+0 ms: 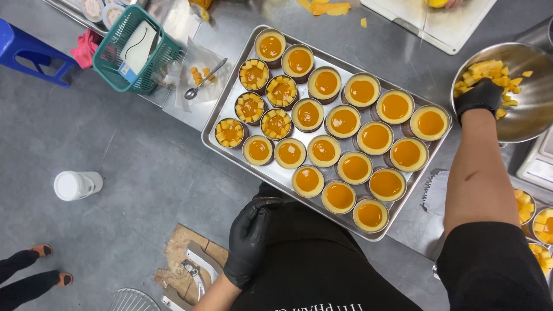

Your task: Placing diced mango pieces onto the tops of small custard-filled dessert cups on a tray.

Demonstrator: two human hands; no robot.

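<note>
Left hand, black-gloved, hangs empty w/ fingers loosely curled by apron. Right hand closes on mango cubes in steel bowl. Tray: 6 custard cups topped, approx. 19 still bare.

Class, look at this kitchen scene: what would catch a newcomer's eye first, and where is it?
The metal tray of orange-topped dessert cups fills the middle; a few at its upper left carry mango cubes. At the right, the black-gloved right hand reaches into a steel bowl of cubes, while the left hand hangs below the tray.
</note>
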